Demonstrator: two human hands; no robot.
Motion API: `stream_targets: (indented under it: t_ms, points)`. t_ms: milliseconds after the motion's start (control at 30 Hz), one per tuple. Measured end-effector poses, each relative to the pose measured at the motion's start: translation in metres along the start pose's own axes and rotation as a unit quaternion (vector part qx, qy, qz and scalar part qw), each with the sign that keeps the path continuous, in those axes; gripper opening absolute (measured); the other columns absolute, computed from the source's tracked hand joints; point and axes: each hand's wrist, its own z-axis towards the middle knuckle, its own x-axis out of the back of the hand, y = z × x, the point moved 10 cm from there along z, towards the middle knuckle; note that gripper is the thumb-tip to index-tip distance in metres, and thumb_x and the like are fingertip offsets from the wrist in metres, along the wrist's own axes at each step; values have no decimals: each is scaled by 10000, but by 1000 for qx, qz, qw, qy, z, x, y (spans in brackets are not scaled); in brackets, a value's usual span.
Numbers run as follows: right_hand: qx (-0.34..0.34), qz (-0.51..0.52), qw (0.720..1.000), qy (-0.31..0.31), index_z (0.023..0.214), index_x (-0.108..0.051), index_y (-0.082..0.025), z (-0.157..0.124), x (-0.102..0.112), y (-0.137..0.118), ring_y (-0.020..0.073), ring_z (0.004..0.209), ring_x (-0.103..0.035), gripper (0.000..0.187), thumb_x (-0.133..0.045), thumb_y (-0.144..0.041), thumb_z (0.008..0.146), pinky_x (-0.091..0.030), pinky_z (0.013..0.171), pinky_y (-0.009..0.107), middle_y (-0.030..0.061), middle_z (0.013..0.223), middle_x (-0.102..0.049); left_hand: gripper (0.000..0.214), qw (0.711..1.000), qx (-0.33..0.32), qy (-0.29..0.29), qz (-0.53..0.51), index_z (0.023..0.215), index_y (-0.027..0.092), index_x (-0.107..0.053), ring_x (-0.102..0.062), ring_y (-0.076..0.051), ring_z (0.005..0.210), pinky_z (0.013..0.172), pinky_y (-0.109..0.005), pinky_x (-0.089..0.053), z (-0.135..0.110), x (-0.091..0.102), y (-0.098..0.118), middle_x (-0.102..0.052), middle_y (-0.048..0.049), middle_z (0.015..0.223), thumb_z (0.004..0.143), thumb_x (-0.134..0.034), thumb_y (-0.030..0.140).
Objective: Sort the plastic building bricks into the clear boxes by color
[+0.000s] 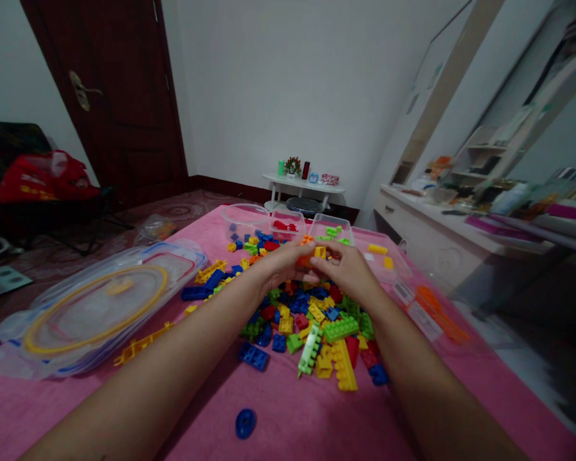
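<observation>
Left hand: (288,264) centre of frame, fingers curled closed around an orange brick (306,261); exact finger contact partly hidden.
Right hand: (345,264) just right of centre, thumb and fingers pinched nearly together on a yellow brick (320,252).
Held bricks: centre of frame, above the pile, right beside each other; cannot tell if joined.
Pile: mixed loose blocks (300,304), centre to lower centre, under and around both hands; blue, yellow, green, red.
Pile front edge: light green strip (310,349) tilted, long yellow piece (344,366) to its right, blue block (254,356) at left.
Blue round piece: (245,424) bottom centre, well apart from pile, on pink cloth (288,410).
Red bin: clear bin (290,235) upper centre, red blocks (285,226) inside.
Green bin: clear bin (317,224) just right of it, green blocks (334,230) inside.
Orange pieces: (439,314) right of frame, near white labels (425,320).
Lids: stacked clear lids (96,307), left of frame, one yellow-rimmed on top.
Background: dark red door (110,96) upper left, white table (302,182) upper centre.
</observation>
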Motion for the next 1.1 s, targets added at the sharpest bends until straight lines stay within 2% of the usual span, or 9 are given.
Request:
stream_targets:
  t_ms: [67,167,367,533,667,867,967,1033,1100]
  points:
    - [17,18,999,-35,987,-662,-164,-2,-9,-5,170,723,-599,296,-592,-283,725,-471,679,285,36,844,-682,245,999,-25,-9,19,1020,142,-579,-635,-127,663,607,-267,-560,-1,-3,3,-671,-85,878,843,-540,306]
    - [14,53,998,-16,946,-650,-170,-2,-7,-4,172,769,-599,282,-630,-248,675,-472,706,286,38,914,-677,254,998,-38,-30,31,1009,146,-577,-631,-130,676,624,-281,-562,-3,-9,4,-661,-83,893,817,-582,312]
    - [-81,168,981,48,761,-553,-165,-3,8,14,109,524,-509,256,-698,-291,591,-417,486,231,-24,652,-574,238,997,-54,-44,28,1019,142,-574,-636,-114,702,681,-266,-553,-5,-12,12,-657,-79,886,837,-565,295]
    - [-146,278,949,44,890,-557,-169,-7,5,22,69,434,-432,352,-704,-339,619,-327,396,181,-58,547,-513,353,984,-127,-26,123,1110,134,-576,-646,-185,903,864,-376,-510,1,-6,21,-655,-108,1028,779,-619,247]
    - [-169,338,926,-10,903,-556,-168,-10,-16,26,43,414,-388,409,-705,-446,643,-246,359,147,-63,547,-492,623,922,-231,12,310,1315,141,-469,-458,-254,1242,1064,-421,-336,-2,-8,33,-503,-119,1339,704,-584,102]
    - [-141,366,915,89,794,-550,-168,-8,1,36,28,354,-335,329,-716,-418,658,-223,319,141,-89,482,-426,717,837,-288,23,465,1427,137,-291,-442,-212,1257,1060,-365,-351,-12,-21,38,-410,-95,1423,731,-459,94]
    - [-139,449,862,191,739,-511,-168,-9,30,51,23,364,-375,296,-737,-334,645,-270,320,130,-87,523,-456,607,750,-323,103,568,1388,164,-374,-405,-227,1277,1087,-392,-301,-18,-16,44,-443,-93,1397,790,-474,182]
    - [-169,493,810,269,753,-507,-169,-15,50,72,33,385,-438,240,-705,-284,683,-336,337,126,-75,561,-502,568,694,-287,153,642,1365,199,-413,-349,-274,1304,1094,-466,-253,-16,-7,36,-435,-102,1395,821,-497,340]
    - [-217,522,754,333,798,-517,-169,-23,64,98,52,436,-516,129,-614,-251,773,-417,377,133,-47,616,-559,563,671,-223,170,686,1337,245,-453,-337,-306,1300,1067,-521,-254,-9,6,22,-436,-102,1387,838,-440,505]
